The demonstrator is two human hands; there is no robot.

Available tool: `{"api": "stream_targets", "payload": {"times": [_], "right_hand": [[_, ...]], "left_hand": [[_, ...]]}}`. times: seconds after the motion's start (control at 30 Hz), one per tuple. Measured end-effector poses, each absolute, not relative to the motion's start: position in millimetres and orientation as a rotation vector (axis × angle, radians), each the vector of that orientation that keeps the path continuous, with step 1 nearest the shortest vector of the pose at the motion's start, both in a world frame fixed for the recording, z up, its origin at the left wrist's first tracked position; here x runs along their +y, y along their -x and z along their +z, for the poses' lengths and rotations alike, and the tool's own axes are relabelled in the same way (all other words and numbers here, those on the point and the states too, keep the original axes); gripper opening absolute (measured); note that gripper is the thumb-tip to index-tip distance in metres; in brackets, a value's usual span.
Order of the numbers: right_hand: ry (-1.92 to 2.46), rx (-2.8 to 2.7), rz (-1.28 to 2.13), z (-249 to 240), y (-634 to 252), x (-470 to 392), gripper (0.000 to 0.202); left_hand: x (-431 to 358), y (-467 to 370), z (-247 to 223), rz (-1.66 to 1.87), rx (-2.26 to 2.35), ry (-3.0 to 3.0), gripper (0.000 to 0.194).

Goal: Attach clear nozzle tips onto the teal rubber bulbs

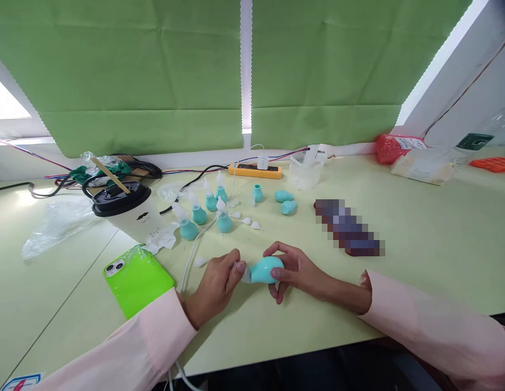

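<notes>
My right hand (pixel 295 270) is closed around the turquoise bulb (pixel 264 270) of a nasal aspirator, held on its side just above the table. At the bulb's neck, my left hand (pixel 218 279) pinches the clear nozzle end, mostly hidden by the fingers. Beyond my hands stand several assembled aspirators (pixel 188 229) with clear, pointed tops. An open-necked bulb (pixel 257 193) stands behind them, and two loose bulbs (pixel 289 207) lie to its right. Small white tips (pixel 256 225) are scattered in front of these, and another white tip (pixel 201 262) lies near my left hand.
On the left are a paper cup with a black lid (pixel 142 217), a green phone (pixel 138 279) and a plastic bag (pixel 52 225). A white cable (pixel 191 258) runs past my left hand. A power strip (pixel 256 171) and translucent tub (pixel 305 172) sit behind; a blurred dark object (pixel 348 228) lies right.
</notes>
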State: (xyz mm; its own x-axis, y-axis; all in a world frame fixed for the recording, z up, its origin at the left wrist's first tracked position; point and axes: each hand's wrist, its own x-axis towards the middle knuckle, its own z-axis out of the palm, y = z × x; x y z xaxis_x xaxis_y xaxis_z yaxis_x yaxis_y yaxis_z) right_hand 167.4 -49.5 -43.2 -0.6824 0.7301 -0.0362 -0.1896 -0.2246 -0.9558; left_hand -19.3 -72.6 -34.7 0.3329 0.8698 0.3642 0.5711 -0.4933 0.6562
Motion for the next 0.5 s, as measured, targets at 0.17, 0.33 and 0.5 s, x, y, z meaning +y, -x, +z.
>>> {"api": "stream_targets", "payload": {"times": [0.17, 0.33, 0.5], "right_hand": [[0.639, -1.47, 1.824, -45.3, -158.7, -66.1, 0.036], [0.717, -1.863, 1.136, -48.8, -156.1, -70.4, 0.033], [0.475, -2.193, 0.468, -56.2, -154.0, -58.6, 0.039]], "left_hand": [[-69.8, 15.3, -40.8, 1.169, 1.372, -1.987, 0.032], [-67.9, 10.4, -49.0, 1.238, 1.355, -1.64, 0.035], [-72.3, 1.0, -41.6, 1.275, 1.285, -1.257, 0.039]]}}
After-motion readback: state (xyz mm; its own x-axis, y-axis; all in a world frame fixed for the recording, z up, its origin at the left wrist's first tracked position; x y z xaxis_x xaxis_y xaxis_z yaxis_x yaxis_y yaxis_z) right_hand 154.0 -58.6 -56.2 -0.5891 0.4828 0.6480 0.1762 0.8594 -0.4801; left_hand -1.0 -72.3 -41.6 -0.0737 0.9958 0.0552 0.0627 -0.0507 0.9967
